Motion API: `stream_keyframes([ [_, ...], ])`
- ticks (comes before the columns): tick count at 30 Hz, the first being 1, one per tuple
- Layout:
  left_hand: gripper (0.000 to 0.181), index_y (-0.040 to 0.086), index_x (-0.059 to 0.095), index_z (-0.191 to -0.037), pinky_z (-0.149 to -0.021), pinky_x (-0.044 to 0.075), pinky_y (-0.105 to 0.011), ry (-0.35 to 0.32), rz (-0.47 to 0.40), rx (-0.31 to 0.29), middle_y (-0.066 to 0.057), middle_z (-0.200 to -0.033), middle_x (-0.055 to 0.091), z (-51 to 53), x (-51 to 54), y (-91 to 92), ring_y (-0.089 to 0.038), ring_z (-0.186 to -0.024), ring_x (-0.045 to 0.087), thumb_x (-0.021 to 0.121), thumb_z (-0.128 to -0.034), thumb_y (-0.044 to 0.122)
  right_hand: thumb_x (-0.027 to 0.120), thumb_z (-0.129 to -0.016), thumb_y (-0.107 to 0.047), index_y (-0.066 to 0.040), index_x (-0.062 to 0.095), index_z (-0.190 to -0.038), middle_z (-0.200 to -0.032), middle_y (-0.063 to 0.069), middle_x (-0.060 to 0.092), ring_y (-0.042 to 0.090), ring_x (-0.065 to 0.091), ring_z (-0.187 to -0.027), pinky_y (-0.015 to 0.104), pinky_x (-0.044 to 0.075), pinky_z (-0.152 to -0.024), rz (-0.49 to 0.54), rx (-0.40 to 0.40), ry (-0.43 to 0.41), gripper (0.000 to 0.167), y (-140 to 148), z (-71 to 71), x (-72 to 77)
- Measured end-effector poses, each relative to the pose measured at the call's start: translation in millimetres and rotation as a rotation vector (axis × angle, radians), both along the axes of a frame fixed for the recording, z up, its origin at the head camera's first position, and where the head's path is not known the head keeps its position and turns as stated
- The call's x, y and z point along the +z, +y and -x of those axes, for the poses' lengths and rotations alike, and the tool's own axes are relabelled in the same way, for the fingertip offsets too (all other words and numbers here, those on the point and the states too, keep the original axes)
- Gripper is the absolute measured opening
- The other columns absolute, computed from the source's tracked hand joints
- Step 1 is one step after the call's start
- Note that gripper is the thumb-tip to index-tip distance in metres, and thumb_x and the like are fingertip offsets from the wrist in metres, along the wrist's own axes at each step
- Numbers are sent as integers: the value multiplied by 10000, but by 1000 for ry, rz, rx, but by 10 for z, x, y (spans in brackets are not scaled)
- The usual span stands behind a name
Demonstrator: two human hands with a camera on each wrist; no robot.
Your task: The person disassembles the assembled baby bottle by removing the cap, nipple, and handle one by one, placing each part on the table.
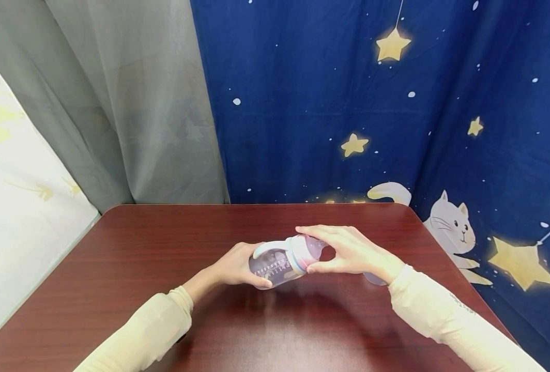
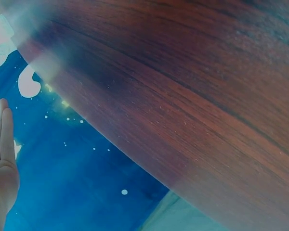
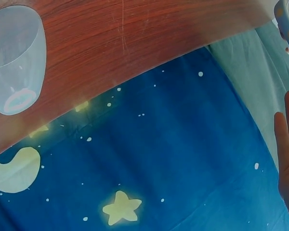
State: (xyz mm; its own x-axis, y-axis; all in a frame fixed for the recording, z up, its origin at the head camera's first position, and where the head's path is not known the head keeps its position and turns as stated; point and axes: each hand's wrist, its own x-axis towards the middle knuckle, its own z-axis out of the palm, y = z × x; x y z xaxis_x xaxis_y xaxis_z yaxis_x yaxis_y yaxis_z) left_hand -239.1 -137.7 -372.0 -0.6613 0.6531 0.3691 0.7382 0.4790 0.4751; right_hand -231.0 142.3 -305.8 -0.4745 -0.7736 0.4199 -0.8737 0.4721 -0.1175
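A clear baby bottle (image 1: 271, 267) with a pale curved handle (image 1: 269, 248) is held tilted above the table in the head view. My left hand (image 1: 235, 264) grips its lower body, thumb on the near side. At the other end, my right hand (image 1: 351, 251) spans the white and pink collar (image 1: 303, 251), fingers over the top and thumb below. The translucent nipple (image 1: 316, 247) points toward the right palm. Behind the right wrist sits a clear cup-shaped cover (image 3: 17, 53), mostly hidden by the forearm in the head view. Both wrist views catch only part of each hand.
The dark red wooden table (image 1: 172, 232) has rounded far corners. Beyond its far edge hang a grey curtain (image 1: 163, 103) and a blue curtain (image 1: 303, 103) with stars and a cat. A white patterned cloth (image 1: 19, 206) borders the left side.
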Motion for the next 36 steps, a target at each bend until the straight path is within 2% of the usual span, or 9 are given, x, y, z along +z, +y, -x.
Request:
stream_keyframes([
  [8,659,167,560,-1109,-574,426,-204,-16,1,3,149,-798,559,-10,4,-4,-32,-687,515,743,-571,501,555,-742,-592,-280,436,-1293,-1217,-103,493,66,468,-1075,314,413,-821,17,-69,-4,645,23,-20,5],
  [14,665,153,563,-1105,-577,423,-199,6,-5,-3,147,-800,559,-8,8,-6,-31,-686,515,743,-568,501,556,-720,-619,-277,478,-1260,-1178,-128,515,34,488,-1032,291,424,-798,10,-81,-23,644,18,-26,-9],
  [27,668,177,554,-1115,-570,422,-204,4,5,2,152,-798,556,-5,9,-2,-29,-687,510,735,-571,520,603,-721,-565,-197,505,-1250,-1186,-78,527,75,504,-1036,302,428,-801,9,-11,-11,651,24,0,-16],
  [36,665,178,557,-1113,-571,421,-204,2,9,6,154,-795,558,-12,11,-5,-29,-683,512,740,-565,510,622,-726,-531,-182,494,-1260,-1179,-61,534,81,506,-1038,301,425,-804,3,42,-4,651,28,14,-3],
])
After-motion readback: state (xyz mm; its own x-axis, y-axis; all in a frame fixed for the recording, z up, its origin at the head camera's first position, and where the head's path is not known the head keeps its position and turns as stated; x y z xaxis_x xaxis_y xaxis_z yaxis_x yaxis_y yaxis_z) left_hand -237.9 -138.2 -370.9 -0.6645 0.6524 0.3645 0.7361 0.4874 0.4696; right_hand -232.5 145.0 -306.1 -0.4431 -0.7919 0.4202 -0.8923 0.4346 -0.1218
